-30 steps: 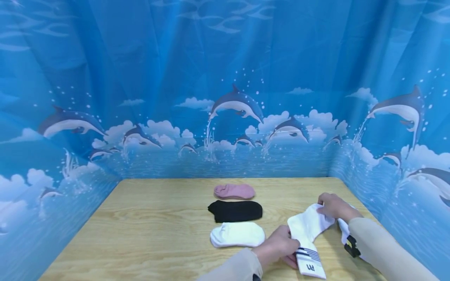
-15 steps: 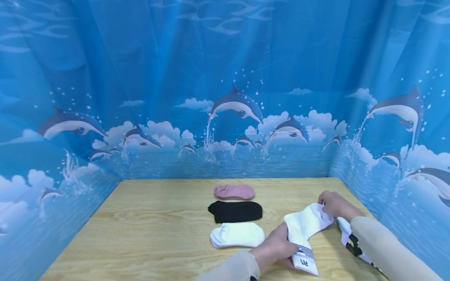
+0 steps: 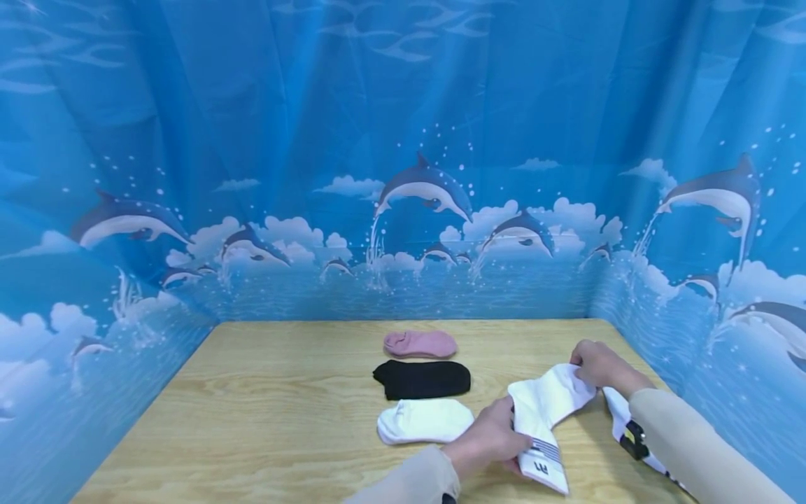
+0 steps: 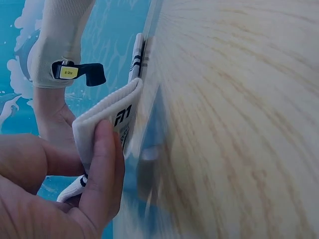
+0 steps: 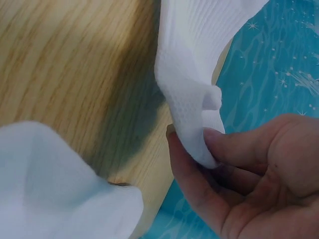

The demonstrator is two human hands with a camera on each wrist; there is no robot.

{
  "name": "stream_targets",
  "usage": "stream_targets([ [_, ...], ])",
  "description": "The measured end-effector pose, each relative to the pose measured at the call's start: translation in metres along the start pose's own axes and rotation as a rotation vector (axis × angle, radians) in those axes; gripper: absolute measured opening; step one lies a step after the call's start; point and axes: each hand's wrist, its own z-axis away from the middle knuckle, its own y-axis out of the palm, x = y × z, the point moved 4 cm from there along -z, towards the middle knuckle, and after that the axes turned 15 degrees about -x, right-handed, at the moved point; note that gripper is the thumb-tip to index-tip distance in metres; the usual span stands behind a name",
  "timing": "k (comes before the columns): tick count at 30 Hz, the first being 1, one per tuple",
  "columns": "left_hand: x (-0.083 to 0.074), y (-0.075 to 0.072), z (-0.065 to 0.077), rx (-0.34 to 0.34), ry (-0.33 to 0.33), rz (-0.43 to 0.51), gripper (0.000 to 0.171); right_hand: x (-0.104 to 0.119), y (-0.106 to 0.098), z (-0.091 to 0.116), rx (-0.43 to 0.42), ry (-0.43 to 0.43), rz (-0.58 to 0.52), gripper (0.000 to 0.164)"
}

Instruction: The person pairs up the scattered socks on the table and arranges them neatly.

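Note:
A white crew sock with dark stripes and a small black mark on its cuff is held between both hands, at the right of the table. The left hand pinches its cuff; in the left wrist view the thumb and fingers close on the ribbed cuff, which is lifted off the wood. The right hand pinches the toe end; in the right wrist view the toe fabric hangs between thumb and forefinger. Another white sock with dark marks lies under the right forearm, partly hidden by it.
Left of the hands, a pink ankle sock, a black ankle sock and a white ankle sock lie in a column on the wooden table. A blue dolphin-print curtain encloses the table's back and sides.
The held sock has shifted slightly left, and the left hand has moved a little up along its cuff. The right hand has edged slightly away from me. The column of socks stays put.

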Motion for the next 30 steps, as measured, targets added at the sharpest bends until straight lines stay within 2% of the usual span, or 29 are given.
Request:
stream_targets([
  [6,-0.001,-0.003,0.0,0.0,0.025,-0.02,0.032,-0.002,-0.002,-0.001,-0.018,-0.022,-0.001,0.007],
  [11,-0.003,-0.004,0.0,0.0,0.015,-0.027,0.032,-0.001,-0.005,-0.003,-0.038,-0.04,0.002,0.007],
  [20,-0.005,-0.007,-0.001,0.014,0.025,-0.018,0.031,0.004,-0.011,-0.002,-0.099,-0.116,0.029,0.003],
  [24,-0.005,-0.01,0.0,0.02,0.025,0.002,0.033,0.007,-0.013,-0.001,-0.132,-0.147,0.035,0.007],
  [30,-0.006,-0.016,0.0,0.018,0.035,-0.006,0.035,0.013,-0.015,-0.001,-0.131,-0.141,0.054,0.006],
])
